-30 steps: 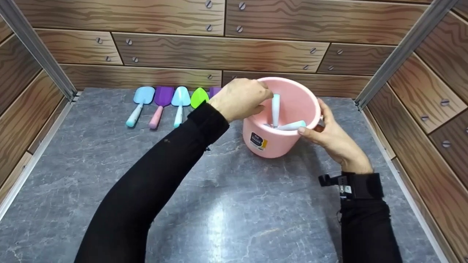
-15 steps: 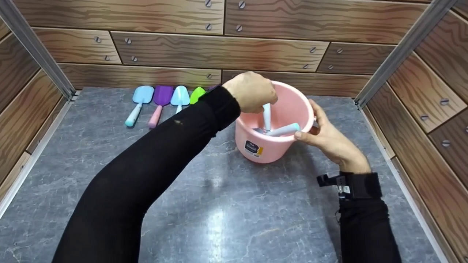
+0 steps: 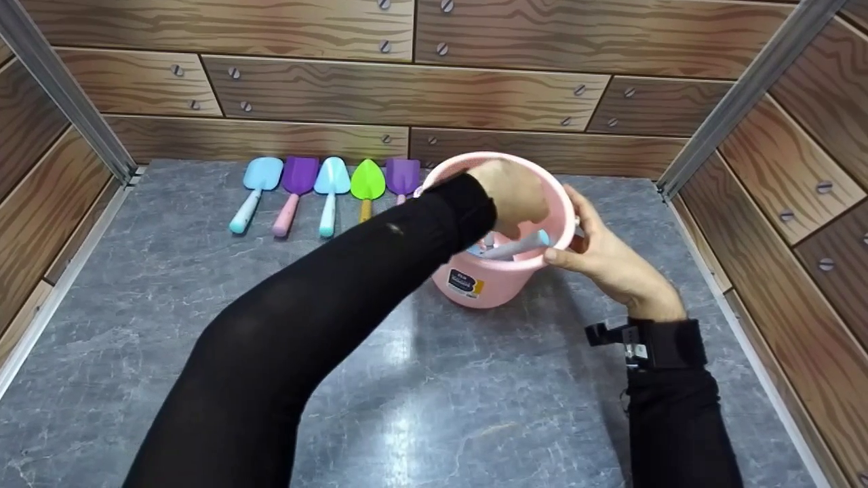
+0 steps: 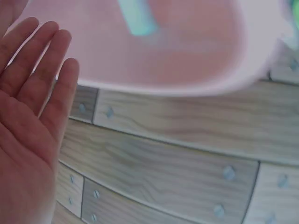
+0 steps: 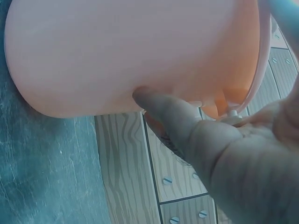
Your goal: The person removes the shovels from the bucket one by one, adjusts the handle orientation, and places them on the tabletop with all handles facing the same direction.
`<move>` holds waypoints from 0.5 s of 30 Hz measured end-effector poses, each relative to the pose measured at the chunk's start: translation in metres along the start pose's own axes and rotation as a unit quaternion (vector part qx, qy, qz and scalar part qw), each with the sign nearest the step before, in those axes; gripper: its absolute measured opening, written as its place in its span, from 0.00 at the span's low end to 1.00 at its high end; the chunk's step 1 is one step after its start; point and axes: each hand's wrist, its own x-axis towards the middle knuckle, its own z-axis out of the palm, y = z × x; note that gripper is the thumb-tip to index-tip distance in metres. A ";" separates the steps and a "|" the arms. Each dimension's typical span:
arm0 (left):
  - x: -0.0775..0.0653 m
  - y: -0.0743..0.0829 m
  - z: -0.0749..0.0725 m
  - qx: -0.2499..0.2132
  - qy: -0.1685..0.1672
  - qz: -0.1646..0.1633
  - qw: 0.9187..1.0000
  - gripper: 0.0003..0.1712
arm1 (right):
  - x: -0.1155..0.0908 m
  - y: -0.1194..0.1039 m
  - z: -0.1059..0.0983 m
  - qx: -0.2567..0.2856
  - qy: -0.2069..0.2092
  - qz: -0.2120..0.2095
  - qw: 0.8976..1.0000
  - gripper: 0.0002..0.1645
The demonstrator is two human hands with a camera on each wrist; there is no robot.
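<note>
My left hand (image 3: pixel 515 196) reaches down inside the pink bucket (image 3: pixel 491 288). In the left wrist view its fingers are straight and the palm shows nothing held. Trowels lie in the bucket. One pale handle (image 3: pixel 510 248) with a blue end leans against the near rim, below my left hand, and others are partly hidden by the hand. A handle (image 4: pixel 138 21) with a teal end shows apart from the fingers. My right hand (image 3: pixel 614 271) holds the bucket's right side, thumb by the near rim, fingers behind. A finger presses the outer wall (image 5: pixel 117 56) in the right wrist view.
Along the back wall lies a row of several trowels: blue (image 3: pixel 262 173), purple (image 3: pixel 299 175), light blue (image 3: pixel 332 175), green (image 3: pixel 367 179) and another purple (image 3: pixel 403 176). Wood-patterned walls (image 3: pixel 305 95) enclose the grey marbled surface (image 3: pixel 475 393) on the back and both sides.
My left hand has moved rightward from over the left rim and lower into the bucket. The bucket has shifted slightly left and nearer, with my right hand keeping hold of it.
</note>
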 end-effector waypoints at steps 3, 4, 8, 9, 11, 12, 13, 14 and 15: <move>0.006 0.006 -0.001 -0.030 0.001 0.006 1.000 0.21 | 0.000 0.001 -0.001 -0.002 -0.005 -0.009 1.000 0.68; 0.007 0.008 0.000 -0.046 0.004 0.003 0.999 0.21 | 0.000 0.001 -0.001 -0.002 -0.006 -0.011 1.000 0.67; 0.010 0.013 0.000 -0.090 0.004 -0.019 0.996 0.19 | 0.000 0.002 -0.002 0.002 -0.010 -0.016 1.000 0.68; 0.010 0.014 0.000 -0.096 0.002 -0.027 0.995 0.18 | 0.000 0.002 -0.002 0.003 -0.011 -0.016 1.000 0.68; 0.011 0.017 -0.002 -0.101 -0.007 -0.045 0.994 0.18 | 0.000 0.002 -0.002 0.005 -0.012 -0.014 1.000 0.70; 0.012 0.018 -0.002 -0.101 -0.010 -0.052 0.993 0.18 | 0.000 0.002 -0.003 0.005 -0.012 -0.012 1.000 0.72; 0.013 0.020 -0.003 -0.103 -0.013 -0.058 0.993 0.19 | -0.001 0.002 -0.003 0.004 -0.012 -0.010 1.000 0.73; 0.014 0.021 -0.005 -0.104 -0.018 -0.065 0.992 0.20 | -0.001 0.002 -0.003 0.004 -0.012 -0.009 1.000 0.74; 0.015 0.023 -0.006 -0.106 -0.023 -0.072 0.992 0.20 | -0.002 0.003 -0.003 0.004 -0.013 -0.008 1.000 0.76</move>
